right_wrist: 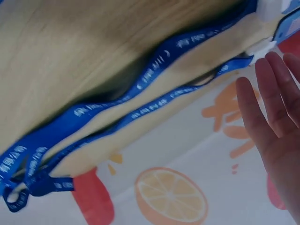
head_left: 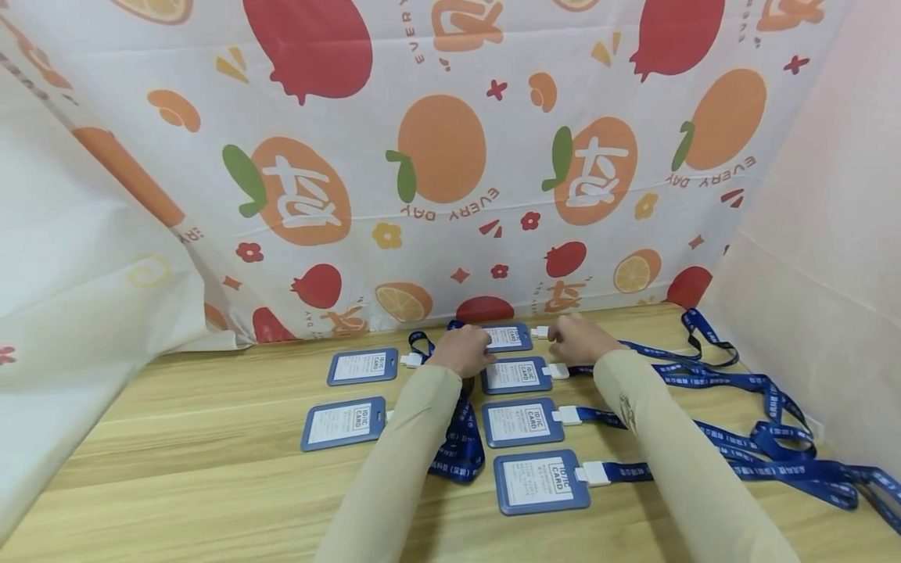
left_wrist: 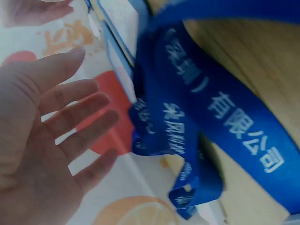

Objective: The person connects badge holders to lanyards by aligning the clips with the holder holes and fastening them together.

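- Farthest right-column blue plastic rectangular badge holder (head_left: 510, 337) lies flat on the light wood-grain bench (head_left: 176, 469), between both hands; the four in that column lie apart, probably so cards don't overlap.
- Left hand (head_left: 461, 350): fingers spread, no grip, by the holder's left edge, likely to square it.
- Right hand (head_left: 583, 338): fingers extended near its white plastic clip (head_left: 540, 332); can't tell contact.
- Blue printed fabric lanyards (head_left: 746, 381) trail right, presumably keeping the cards uncovered.

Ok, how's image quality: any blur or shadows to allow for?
Head: bright, even light, but fine print on the nearest blue-framed rectangular ID card unreadable; left wrist: hazy, but large lettering on the blue fabric lanyard legible; right wrist: soft, with shadow on the pale wooden tabletop.
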{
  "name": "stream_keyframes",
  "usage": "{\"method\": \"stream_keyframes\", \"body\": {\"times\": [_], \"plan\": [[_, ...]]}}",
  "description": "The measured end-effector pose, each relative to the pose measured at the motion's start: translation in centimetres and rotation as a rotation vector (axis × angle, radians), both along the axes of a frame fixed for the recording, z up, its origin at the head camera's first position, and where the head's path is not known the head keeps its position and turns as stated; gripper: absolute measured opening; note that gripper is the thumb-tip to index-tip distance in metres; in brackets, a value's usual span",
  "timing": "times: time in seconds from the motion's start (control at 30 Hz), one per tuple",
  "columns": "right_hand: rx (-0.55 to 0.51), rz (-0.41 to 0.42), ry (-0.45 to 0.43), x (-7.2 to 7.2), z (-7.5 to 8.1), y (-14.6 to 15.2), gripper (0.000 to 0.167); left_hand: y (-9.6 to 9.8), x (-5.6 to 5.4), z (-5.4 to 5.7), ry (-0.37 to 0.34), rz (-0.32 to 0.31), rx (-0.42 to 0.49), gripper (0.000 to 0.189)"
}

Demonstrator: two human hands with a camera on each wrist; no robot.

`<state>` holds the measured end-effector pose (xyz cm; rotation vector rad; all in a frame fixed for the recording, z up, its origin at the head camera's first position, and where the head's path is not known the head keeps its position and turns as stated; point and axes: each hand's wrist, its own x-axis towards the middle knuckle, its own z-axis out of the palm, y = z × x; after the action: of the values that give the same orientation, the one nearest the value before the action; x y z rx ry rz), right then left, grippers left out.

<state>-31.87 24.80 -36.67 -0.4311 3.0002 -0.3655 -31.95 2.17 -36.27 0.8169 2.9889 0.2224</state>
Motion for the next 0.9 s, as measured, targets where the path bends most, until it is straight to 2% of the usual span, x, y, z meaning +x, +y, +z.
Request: {"method": "stream_keyframes", "body": {"times": [0.27, 0.43, 0.57, 0.77, 0.9], "plan": [[-0.009, -0.049, 0.089, -0.6, -1.1, 0.3, 0.017, -0.5, -0.7, -0.5, 0.016, -0.027, 0.034, 0.029], [-0.051, -0.108, 0.1, -1.1, -1.4, -0.4, 0.018, -0.8, -1.3, -0.8, 0.035, -0.011, -0.011, 0.026], [-0.053, -0.118, 0.118, -1.4, -1.1, -1.4, 0.019, -1.1, -1.9, -0.8, 0.062, -0.023, -0.029, 0.024], [0.018, -0.092, 0.172, -1.6, -1.1, -2.0, 0.02, -0.7, -2.0, -0.6, 0.03, -0.017, -0.055, 0.028], [0.027, -0.102, 0.168, -1.6, -1.5, -2.1, 0.028, -0.2, -2.0, -1.0, 0.004, -0.015, -0.078, 0.03]]}}
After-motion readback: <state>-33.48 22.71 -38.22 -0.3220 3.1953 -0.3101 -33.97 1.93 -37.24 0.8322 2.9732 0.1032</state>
